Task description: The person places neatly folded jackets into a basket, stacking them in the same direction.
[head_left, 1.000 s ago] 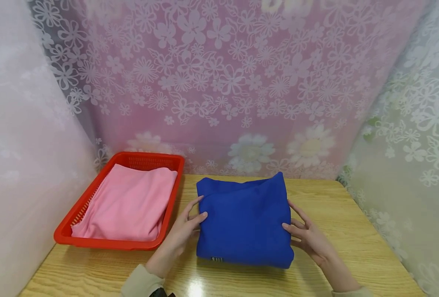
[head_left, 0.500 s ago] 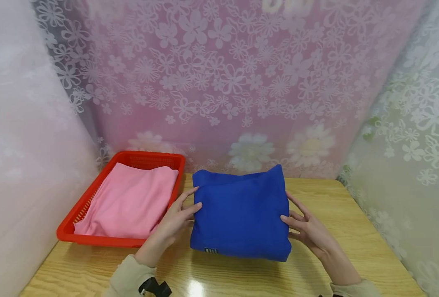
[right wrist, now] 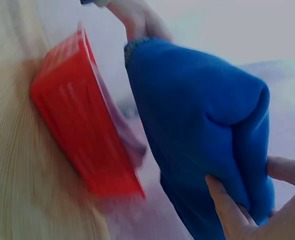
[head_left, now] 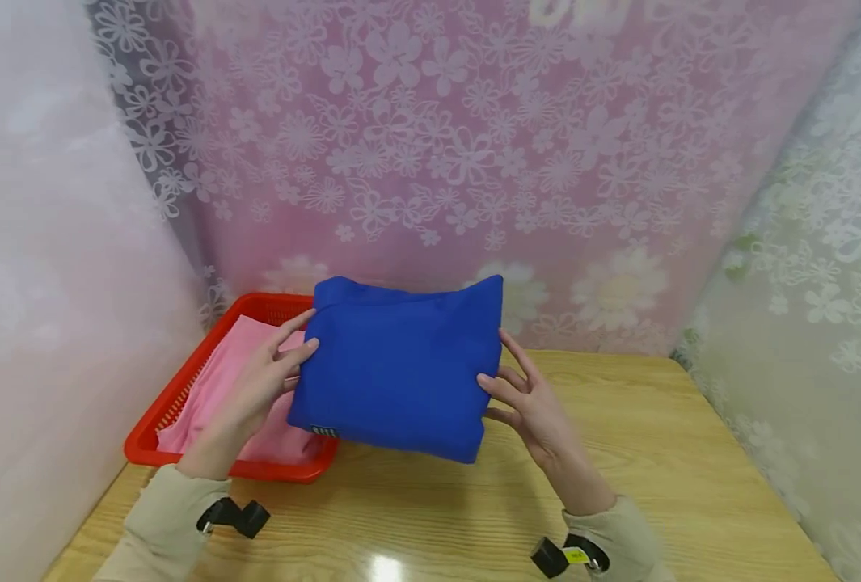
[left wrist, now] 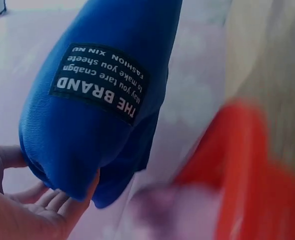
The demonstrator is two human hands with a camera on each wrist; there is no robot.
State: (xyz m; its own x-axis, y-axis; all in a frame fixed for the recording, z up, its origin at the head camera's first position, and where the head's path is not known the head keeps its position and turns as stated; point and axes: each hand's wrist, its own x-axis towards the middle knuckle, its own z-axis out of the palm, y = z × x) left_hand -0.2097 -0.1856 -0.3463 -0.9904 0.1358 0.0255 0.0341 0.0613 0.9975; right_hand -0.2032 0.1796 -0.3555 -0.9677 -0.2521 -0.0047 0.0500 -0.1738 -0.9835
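Observation:
A folded blue garment [head_left: 397, 368] is held up off the table between both hands. My left hand [head_left: 259, 384] grips its left edge, thumb on the near face and other fingers at the side and behind. At the opposite edge my right hand [head_left: 532, 404] pinches the fold in the same way. A dark label with white lettering [left wrist: 100, 82] shows on the blue cloth in the left wrist view. Below and left stands a red plastic basket [head_left: 146, 440], with a folded pink garment [head_left: 219, 380] in it. The blue garment overlaps the basket's right side in the head view.
The wooden table [head_left: 619, 453] extends to the right and front. A pink flowered curtain [head_left: 430, 162] hangs behind it, and pale cloth [head_left: 44, 242] closes off the left side. Each wrist carries a small black camera [head_left: 234, 517].
Both hands have lifted the blue garment and carried it left, from the middle of the table to partly over the red basket. The pink garment stays in the basket.

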